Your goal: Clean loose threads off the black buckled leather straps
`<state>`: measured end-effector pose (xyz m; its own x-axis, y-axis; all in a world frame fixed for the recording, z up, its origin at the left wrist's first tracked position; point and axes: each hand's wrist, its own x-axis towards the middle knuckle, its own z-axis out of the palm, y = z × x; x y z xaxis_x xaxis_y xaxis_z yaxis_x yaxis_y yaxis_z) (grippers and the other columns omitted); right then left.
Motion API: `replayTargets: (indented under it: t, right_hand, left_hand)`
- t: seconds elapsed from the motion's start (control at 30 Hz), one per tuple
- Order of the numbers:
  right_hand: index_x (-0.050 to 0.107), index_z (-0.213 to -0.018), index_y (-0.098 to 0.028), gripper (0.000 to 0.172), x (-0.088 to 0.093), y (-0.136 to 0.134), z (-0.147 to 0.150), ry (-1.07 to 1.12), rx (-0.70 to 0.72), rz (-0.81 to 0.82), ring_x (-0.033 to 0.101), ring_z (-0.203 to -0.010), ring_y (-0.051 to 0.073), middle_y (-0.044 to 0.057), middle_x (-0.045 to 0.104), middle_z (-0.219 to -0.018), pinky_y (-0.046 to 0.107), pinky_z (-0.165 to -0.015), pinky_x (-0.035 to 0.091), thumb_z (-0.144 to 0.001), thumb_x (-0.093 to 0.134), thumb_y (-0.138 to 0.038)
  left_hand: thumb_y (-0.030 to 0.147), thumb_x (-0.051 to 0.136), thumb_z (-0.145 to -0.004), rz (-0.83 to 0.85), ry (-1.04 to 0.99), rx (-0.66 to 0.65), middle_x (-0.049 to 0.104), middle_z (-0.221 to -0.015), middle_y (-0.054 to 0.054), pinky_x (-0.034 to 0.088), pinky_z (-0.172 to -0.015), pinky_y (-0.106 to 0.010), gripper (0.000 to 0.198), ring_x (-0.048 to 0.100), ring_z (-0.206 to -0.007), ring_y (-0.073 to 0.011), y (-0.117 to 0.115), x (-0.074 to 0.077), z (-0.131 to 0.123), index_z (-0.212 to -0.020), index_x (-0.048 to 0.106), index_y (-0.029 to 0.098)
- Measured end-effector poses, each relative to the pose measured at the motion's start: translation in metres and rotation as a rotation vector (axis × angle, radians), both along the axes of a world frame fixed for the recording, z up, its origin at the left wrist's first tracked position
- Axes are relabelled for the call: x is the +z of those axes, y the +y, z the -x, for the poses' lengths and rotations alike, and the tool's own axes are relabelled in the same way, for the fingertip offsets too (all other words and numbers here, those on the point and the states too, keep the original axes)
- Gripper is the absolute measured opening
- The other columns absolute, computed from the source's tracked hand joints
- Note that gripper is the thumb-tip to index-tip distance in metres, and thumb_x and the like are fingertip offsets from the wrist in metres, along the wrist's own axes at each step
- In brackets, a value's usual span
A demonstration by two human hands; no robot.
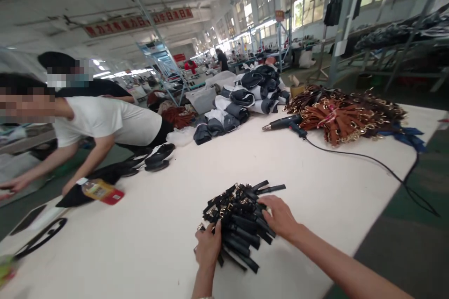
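A pile of short black straps with gold-coloured metal buckles (242, 224) lies on the white table (157, 243) in front of me. My left hand (208, 245) closes on the near left side of the pile, its thumb and fingers against the buckled ends. On the right side, my right hand (280, 217) is curled round the edge of the same straps, fingertips partly hidden among them. Strap ends fan out toward me between both hands and also stick out at the far right.
A heat gun (284, 122) with a trailing cord lies by bundled brown straps (331, 119). Rolled dark and white pieces (242, 98) are heaped at the back. A drink bottle (101, 190) lies left, near a person in a white shirt (115, 119) leaning over the table. Another person stands behind.
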<state>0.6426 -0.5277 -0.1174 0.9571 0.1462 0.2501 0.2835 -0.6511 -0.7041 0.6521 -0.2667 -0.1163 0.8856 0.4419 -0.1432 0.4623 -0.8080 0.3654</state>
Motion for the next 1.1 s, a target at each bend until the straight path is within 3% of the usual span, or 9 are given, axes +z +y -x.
replayTargets:
  t: [0.17, 0.3, 0.4, 0.47, 0.53, 0.63, 0.73, 0.9, 1.1]
  right_hand:
    - [0.042, -0.138, -0.014, 0.062, 0.001, -0.018, -0.080, 0.237, 0.025, 0.339, 0.024, -0.136, 0.031, 0.015, 0.033, -0.147, 0.048, -0.110, 0.014, -0.085, 0.054, -0.044]
    - [0.052, -0.129, -0.009, 0.068, -0.014, -0.005, -0.107, 0.324, 0.036, 0.380, 0.034, -0.129, 0.038, 0.021, 0.045, -0.137, 0.053, -0.105, 0.021, -0.080, 0.056, -0.056]
    - [0.061, -0.115, -0.008, 0.058, -0.019, 0.009, -0.108, 0.357, 0.006, 0.412, 0.042, -0.121, 0.039, 0.023, 0.054, -0.125, 0.053, -0.101, 0.027, -0.076, 0.061, -0.050]
    - [0.063, -0.110, -0.008, 0.049, -0.021, 0.018, -0.104, 0.389, -0.021, 0.430, 0.047, -0.116, 0.038, 0.023, 0.057, -0.120, 0.051, -0.097, 0.032, -0.076, 0.060, -0.043]
    - [0.064, -0.107, -0.008, 0.044, -0.024, 0.025, -0.100, 0.451, -0.049, 0.437, 0.055, -0.107, 0.037, 0.022, 0.062, -0.111, 0.048, -0.089, 0.040, -0.076, 0.058, -0.038]
    - [0.065, -0.102, -0.010, 0.038, -0.029, 0.030, -0.097, 0.558, -0.083, 0.415, 0.062, -0.095, 0.035, 0.020, 0.066, -0.102, 0.042, -0.076, 0.047, -0.075, 0.055, -0.035]
    - [0.063, -0.102, -0.010, 0.036, -0.033, 0.037, -0.097, 0.618, -0.097, 0.357, 0.063, -0.096, 0.033, 0.019, 0.067, -0.103, 0.038, -0.074, 0.047, -0.078, 0.049, -0.034]
    - [0.057, -0.111, -0.012, 0.036, -0.031, 0.069, -0.083, 0.633, -0.044, 0.190, 0.063, -0.100, 0.028, 0.016, 0.067, -0.108, 0.035, -0.081, 0.046, -0.086, 0.040, -0.031]
    - [0.052, -0.117, -0.015, 0.056, -0.025, 0.096, -0.065, 0.604, 0.015, -0.012, 0.061, -0.106, 0.026, 0.011, 0.065, -0.113, 0.034, -0.087, 0.046, -0.082, 0.047, -0.059]
  left_hand:
    - [0.063, 0.037, -0.081, 0.033, 0.041, 0.129, 0.054, -0.105, -0.016, 0.044, -0.090, -0.049, 0.056, 0.060, -0.099, -0.0359, -0.012, -0.001, 0.005, -0.094, 0.069, 0.018]
    - [0.050, 0.045, -0.081, 0.052, -0.044, 0.196, 0.047, -0.120, -0.018, 0.045, -0.093, -0.040, 0.042, 0.057, -0.107, -0.0327, -0.003, -0.006, 0.023, -0.091, 0.066, 0.016]
    - [0.033, 0.052, -0.078, 0.085, -0.113, 0.268, 0.038, -0.132, -0.023, 0.046, -0.094, -0.039, 0.050, 0.052, -0.116, -0.0323, 0.007, -0.018, 0.034, -0.123, 0.051, 0.012]
    - [0.028, 0.056, -0.075, 0.136, -0.138, 0.318, 0.044, -0.127, -0.026, 0.044, -0.097, -0.040, 0.070, 0.051, -0.117, -0.0333, 0.014, -0.029, 0.039, -0.137, 0.034, 0.004]
    - [0.027, 0.060, -0.072, 0.206, -0.150, 0.339, 0.055, -0.115, -0.024, 0.045, -0.098, -0.039, 0.079, 0.057, -0.111, -0.0323, 0.017, -0.039, 0.043, -0.139, 0.028, 0.000]
    - [0.027, 0.063, -0.067, 0.428, -0.246, 0.314, 0.065, -0.105, -0.013, 0.051, -0.088, -0.033, 0.078, 0.065, -0.096, -0.0259, 0.014, -0.050, 0.044, -0.137, 0.033, 0.009]
    - [0.020, 0.063, -0.063, 0.662, -0.388, 0.333, 0.068, -0.100, -0.008, 0.053, -0.082, -0.034, 0.066, 0.066, -0.092, -0.0250, 0.003, -0.054, 0.036, -0.127, 0.046, 0.015]
    - [0.011, 0.062, -0.061, 0.780, -0.436, 0.382, 0.069, -0.099, -0.007, 0.051, -0.082, -0.036, 0.056, 0.065, -0.094, -0.0257, -0.022, -0.053, 0.015, -0.116, 0.052, 0.018]
    - [0.033, 0.062, -0.078, 0.958, -0.489, 0.425, 0.064, -0.114, -0.010, 0.049, -0.091, -0.038, 0.051, 0.061, -0.105, -0.0254, -0.043, -0.048, 0.003, -0.124, 0.047, 0.019]
